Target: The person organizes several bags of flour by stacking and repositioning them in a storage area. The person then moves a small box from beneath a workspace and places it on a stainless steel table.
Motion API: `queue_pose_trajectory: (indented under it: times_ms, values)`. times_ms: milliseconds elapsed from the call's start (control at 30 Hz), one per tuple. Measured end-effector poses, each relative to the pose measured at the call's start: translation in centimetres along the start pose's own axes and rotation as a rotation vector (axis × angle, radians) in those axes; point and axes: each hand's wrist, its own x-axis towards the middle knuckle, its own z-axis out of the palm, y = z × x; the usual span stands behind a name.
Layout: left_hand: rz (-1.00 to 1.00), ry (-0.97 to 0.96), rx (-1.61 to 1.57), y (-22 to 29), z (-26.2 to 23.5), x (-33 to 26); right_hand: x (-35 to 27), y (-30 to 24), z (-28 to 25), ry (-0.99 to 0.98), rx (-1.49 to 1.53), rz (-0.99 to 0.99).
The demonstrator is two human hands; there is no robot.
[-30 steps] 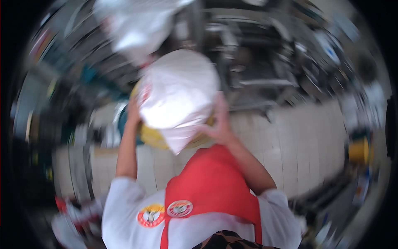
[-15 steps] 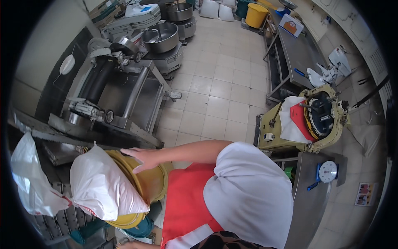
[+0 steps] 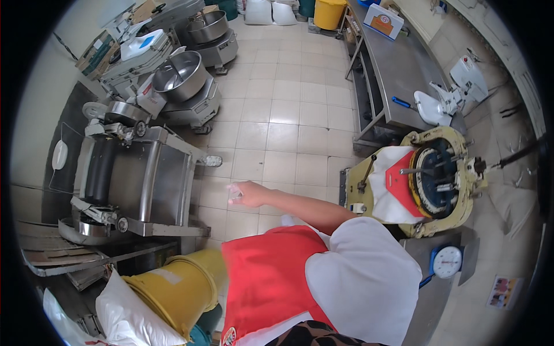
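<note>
My right hand [image 3: 248, 194] reaches across in front of my red apron, above the tiled floor. Its fingers are curled closed. Something pale shows at the fingertips, too small and unclear to name. Below and to the left stands a yellow plastic barrel [image 3: 183, 291], apart from the hand. A full white sack [image 3: 134, 314] leans against the barrel's rim. I cannot see my left hand.
A dough roller machine [image 3: 147, 179] stands at the left, with mixers [image 3: 183, 78] behind it. A yellow-green machine [image 3: 360, 190] with a round head is at the right, near a dial scale [image 3: 446, 262]. Beyond is a long steel table [image 3: 398, 69].
My right hand has moved off the barrel and sack to the right, its spread fingers now curled. The view has swung left and forward, and my left hand has left the lower edge.
</note>
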Motion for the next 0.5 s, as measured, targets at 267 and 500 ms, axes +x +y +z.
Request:
queue_pose_trajectory:
  times_ms: [267,500]
  values:
    - [-0.194,-0.257,-0.216,10.9,10.2,2.0,-1.3,6.6,-14.8,0.080,0.082,0.083]
    - [-0.002,-0.334,-0.446,40.2,31.4,9.8,2.0,11.5,-30.1,0.292,0.303,0.139]
